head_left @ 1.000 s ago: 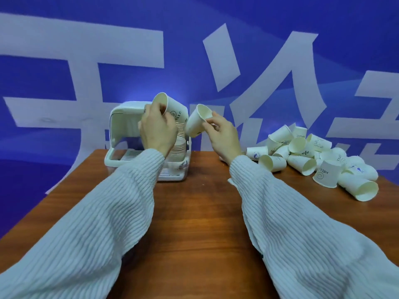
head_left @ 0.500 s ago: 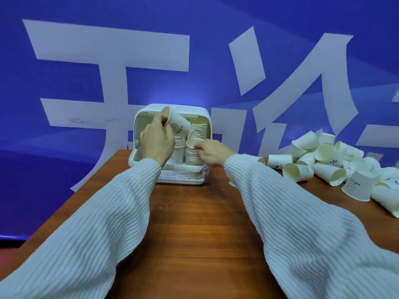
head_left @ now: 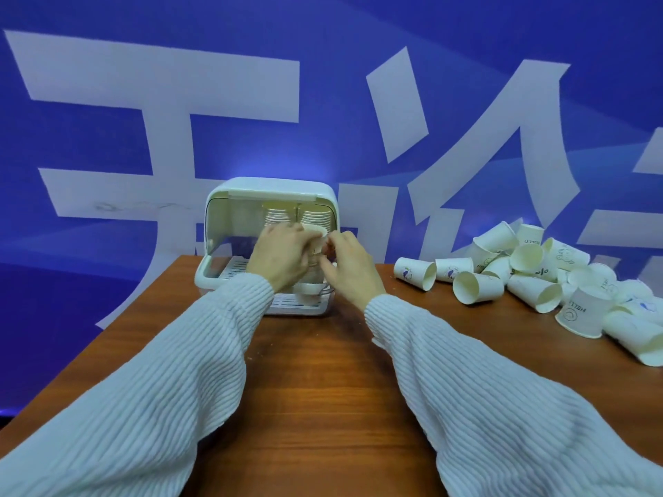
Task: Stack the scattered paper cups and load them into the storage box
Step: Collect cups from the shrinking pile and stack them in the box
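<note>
A white storage box (head_left: 229, 195) with its lid raised stands at the table's far edge. Two tall stacks of paper cups (head_left: 315, 217) rise at its back. My left hand (head_left: 281, 256) and my right hand (head_left: 349, 265) meet in the box's opening. Between them is a paper cup (head_left: 316, 232), upright, rim up, on top of a front stack that my hands mostly hide. Both hands touch it with curled fingers. A heap of scattered paper cups (head_left: 538, 274) lies on the table to the right.
The brown wooden table (head_left: 323, 371) runs toward me between my white ribbed sleeves. Its left edge slants from the box down to the lower left. A blue wall with large white characters stands just behind the box.
My right hand set its cup down into the box. My left hand lowered its cup from above onto the front stack. The view shifted left, centring the box.
</note>
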Available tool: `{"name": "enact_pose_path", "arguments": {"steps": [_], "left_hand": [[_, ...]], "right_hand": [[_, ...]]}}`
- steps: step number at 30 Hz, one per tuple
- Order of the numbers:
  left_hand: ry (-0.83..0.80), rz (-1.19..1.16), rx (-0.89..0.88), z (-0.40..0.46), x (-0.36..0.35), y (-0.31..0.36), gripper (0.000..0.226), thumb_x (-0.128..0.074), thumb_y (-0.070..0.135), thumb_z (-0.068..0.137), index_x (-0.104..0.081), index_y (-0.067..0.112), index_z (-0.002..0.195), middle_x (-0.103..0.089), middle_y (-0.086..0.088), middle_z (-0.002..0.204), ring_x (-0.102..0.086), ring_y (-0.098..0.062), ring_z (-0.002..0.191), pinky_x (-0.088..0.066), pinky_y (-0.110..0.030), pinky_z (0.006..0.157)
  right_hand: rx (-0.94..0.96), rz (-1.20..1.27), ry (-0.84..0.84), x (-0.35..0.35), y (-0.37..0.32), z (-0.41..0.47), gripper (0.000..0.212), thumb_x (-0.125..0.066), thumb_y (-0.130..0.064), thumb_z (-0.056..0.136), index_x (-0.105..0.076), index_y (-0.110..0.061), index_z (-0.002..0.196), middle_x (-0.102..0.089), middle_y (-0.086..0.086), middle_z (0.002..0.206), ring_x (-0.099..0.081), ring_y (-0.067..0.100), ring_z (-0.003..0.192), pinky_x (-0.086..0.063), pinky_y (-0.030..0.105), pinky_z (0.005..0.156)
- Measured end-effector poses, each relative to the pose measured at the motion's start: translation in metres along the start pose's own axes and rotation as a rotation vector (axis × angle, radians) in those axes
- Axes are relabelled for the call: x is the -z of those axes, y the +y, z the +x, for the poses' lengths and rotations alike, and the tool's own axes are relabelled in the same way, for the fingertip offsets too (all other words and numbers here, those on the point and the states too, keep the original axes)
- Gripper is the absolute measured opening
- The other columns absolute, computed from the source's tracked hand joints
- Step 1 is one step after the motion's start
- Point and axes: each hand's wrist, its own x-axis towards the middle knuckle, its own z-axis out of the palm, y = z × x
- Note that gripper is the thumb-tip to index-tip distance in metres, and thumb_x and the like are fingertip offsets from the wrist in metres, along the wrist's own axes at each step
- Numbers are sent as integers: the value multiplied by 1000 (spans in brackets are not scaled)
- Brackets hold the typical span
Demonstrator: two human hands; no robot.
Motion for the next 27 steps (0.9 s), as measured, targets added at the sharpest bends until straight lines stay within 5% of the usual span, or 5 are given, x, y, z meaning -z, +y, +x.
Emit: {"name": "enact_pose_path", "arguments": {"steps": [8,12,17,23,27], "left_hand": [[1,120,-22,-19,-30,21,61,-42,53,90,-55,17,138,-64,-11,122,-55,-31,119,-31,-52,115],[258,-24,-132,-24,-38,55,47,-56,40,88,-64,13,126,-60,-10,124,-54,-32,121,-34,-51,113],[120,-262,-122,-44,-86,111,45,-59,34,88,-61,14,129,-60,-8,127,-54,-28,121,-42,-46,105],[-58,-283,-105,-48,-104,119,48,-57,35,91,-57,19,136,-56,-4,134,-52,-21,123,-43,-40,103],[-13,-275,-68,-48,-102,118,58,-63,33,87,-49,21,143,-48,-7,144,-44,-24,134,-41,-46,108]], "right_hand": [[-151,-35,96,19,48,-28,24,-57,-22,99,-61,-23,123,-60,-2,124,-62,15,108,-56,36,89],[-482,24,146,42,93,-31,28,-58,-22,99,-62,-24,127,-55,-1,136,-59,16,107,-51,33,85],[-654,105,87,41,142,-33,35,-62,-21,97,-65,-19,132,-51,5,146,-59,24,123,-45,31,100],[-734,253,-27,27,165,-35,49,-65,-28,94,-61,-16,142,-67,3,134,-68,27,114,-51,43,106],[-651,345,204,37,141,-46,23,-63,-27,94,-77,-22,111,-74,-9,111,-67,14,103,-54,37,98]]}}
